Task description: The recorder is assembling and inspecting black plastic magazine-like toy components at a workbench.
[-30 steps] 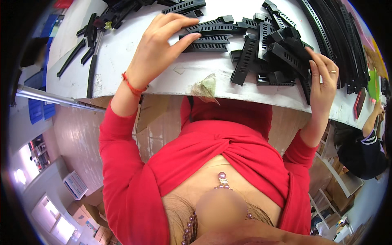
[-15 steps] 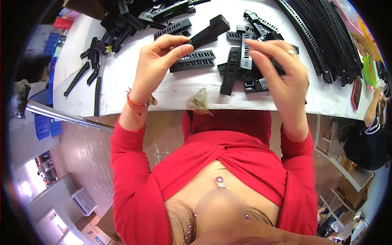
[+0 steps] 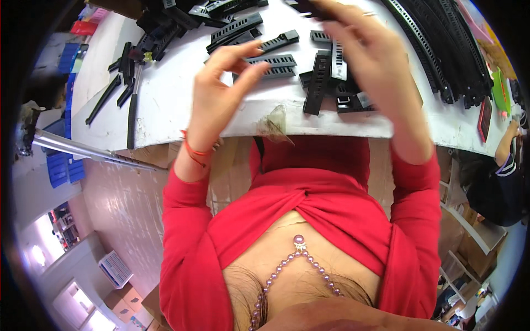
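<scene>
My left hand (image 3: pixel 229 74) is open, its thumb and forefinger apart and nothing between them. It hovers by a pair of black slotted plastic strips (image 3: pixel 276 66) lying on the white table. Just beyond lies a slotted strip with a blocky end (image 3: pixel 284 38). My right hand (image 3: pixel 364 41), smeared by motion, reaches to the far side of the table. Its fingers close on a dark slotted plastic strip (image 3: pixel 302 7), partly cut off by the picture's top edge. Below that hand lies a loose heap of similar strips (image 3: pixel 317 83), partly covered by the forearm.
A pile of black pieces (image 3: pixel 165 33) occupies the far left, with several thin bars (image 3: pixel 105 99) nearer. Long, curved black strips (image 3: pixel 436 49) are bundled at the right, beside a red-edged phone-like object (image 3: pixel 485 118). A clear plastic scrap (image 3: pixel 273 124) hangs at the table's front edge. Another person (image 3: pixel 497 182) is far right.
The black strip has left my left hand, whose fingers have parted. My right hand has moved up and away, now with a dark strip at its fingers. The view has shifted slightly.
</scene>
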`<state>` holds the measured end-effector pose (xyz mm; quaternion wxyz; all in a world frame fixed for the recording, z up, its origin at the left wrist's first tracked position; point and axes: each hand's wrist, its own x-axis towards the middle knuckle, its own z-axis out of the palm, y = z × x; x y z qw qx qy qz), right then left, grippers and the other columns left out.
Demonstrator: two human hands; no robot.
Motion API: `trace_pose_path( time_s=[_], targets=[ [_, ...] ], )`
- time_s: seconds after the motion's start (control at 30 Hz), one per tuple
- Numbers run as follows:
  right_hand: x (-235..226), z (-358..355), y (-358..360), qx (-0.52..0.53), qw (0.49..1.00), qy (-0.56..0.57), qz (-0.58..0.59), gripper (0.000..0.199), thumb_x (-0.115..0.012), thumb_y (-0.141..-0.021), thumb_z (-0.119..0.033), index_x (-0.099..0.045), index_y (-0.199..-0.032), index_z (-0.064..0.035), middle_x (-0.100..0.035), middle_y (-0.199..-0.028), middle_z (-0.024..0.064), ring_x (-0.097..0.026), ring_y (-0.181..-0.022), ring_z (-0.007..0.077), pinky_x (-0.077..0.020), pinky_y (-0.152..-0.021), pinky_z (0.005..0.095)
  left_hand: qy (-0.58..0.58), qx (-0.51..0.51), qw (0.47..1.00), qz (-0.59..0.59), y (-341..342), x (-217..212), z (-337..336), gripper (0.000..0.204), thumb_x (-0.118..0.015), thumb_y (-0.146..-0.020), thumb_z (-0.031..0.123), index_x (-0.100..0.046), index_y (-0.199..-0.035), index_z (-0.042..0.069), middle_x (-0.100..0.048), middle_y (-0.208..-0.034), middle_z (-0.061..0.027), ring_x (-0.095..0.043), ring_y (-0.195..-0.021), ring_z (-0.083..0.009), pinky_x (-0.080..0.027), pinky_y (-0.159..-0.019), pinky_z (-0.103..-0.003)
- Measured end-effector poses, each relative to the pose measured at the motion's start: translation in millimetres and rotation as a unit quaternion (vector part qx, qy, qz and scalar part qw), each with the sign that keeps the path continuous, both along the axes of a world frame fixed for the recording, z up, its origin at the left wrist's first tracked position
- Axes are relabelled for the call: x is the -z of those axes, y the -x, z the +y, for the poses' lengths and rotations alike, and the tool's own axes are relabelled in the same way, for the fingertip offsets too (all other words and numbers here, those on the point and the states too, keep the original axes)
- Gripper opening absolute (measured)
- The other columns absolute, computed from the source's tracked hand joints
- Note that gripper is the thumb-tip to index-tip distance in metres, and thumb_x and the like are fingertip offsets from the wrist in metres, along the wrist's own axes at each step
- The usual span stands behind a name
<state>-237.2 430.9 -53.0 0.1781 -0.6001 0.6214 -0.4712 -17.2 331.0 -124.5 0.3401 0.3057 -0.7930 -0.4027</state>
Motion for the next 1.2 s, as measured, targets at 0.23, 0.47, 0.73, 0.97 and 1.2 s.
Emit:
trace_pose_path(
  time_s=[0.23, 0.47, 0.73, 0.97, 1.2],
  targets=[
    [27, 65, 106, 0.094, 0.952, -0.043, 0.288, 0.032, -0.063, -0.097, -0.008, -0.069, -0.129, -0.0090, -0.068, -0.113, 0.0107, -0.060, -0.104, 0.0285, -0.0460, -0.093, 0.0349, 0.234, 0.030, 0.967, -0.095, -26, 5, -23, 0.029, -0.082, -0.083, 0.013, -0.077, -0.111, 0.008, -0.072, -0.106, -0.0062, -0.061, -0.101, -0.0253, -0.050, -0.088, -0.035],
    [65, 62, 113, 0.090, 0.971, 0.013, 0.222, 0.035, -0.067, -0.096, -0.011, -0.069, -0.132, -0.0102, -0.069, -0.115, 0.0114, -0.061, -0.104, 0.0289, -0.0474, -0.093, 0.0353, 0.165, 0.037, 0.971, -0.171, -13, 11, -37, 0.029, -0.080, -0.086, 0.021, -0.074, -0.111, 0.006, -0.069, -0.100, -0.0070, -0.060, -0.096, -0.0269, -0.049, -0.089, -0.036],
    [27, 32, 40, 0.000, 0.963, 0.126, 0.238, 0.032, -0.072, -0.091, -0.004, -0.075, -0.123, -0.0082, -0.071, -0.117, 0.0087, -0.065, -0.107, 0.0223, -0.0494, -0.094, 0.0320, 0.097, 0.047, 0.989, -0.105, -13, 19, -44, 0.031, -0.085, -0.082, 0.017, -0.072, -0.108, 0.004, -0.071, -0.100, -0.0079, -0.067, -0.086, -0.0174, -0.055, -0.079, -0.030],
    [64, -9, -15, -0.025, 0.936, 0.106, 0.336, 0.041, -0.077, -0.082, -0.016, -0.070, -0.121, -0.0053, -0.071, -0.112, 0.0082, -0.064, -0.108, 0.0266, -0.0526, -0.095, 0.0365, 0.273, 0.048, 0.961, -0.009, -8, 14, -28, 0.037, -0.085, -0.079, 0.002, -0.071, -0.113, 0.006, -0.071, -0.095, -0.0078, -0.068, -0.085, -0.0199, -0.056, -0.077, -0.030],
    [86, -34, -23, -0.051, 0.920, 0.105, 0.374, 0.031, -0.071, -0.084, -0.015, -0.072, -0.114, -0.0062, -0.072, -0.108, 0.0094, -0.065, -0.106, 0.0270, -0.0515, -0.093, 0.0377, 0.329, 0.067, 0.939, 0.081, -10, 21, -28, 0.044, -0.087, -0.076, -0.002, -0.068, -0.115, 0.005, -0.069, -0.097, -0.0077, -0.067, -0.086, -0.0194, -0.057, -0.073, -0.030]
  ],
)
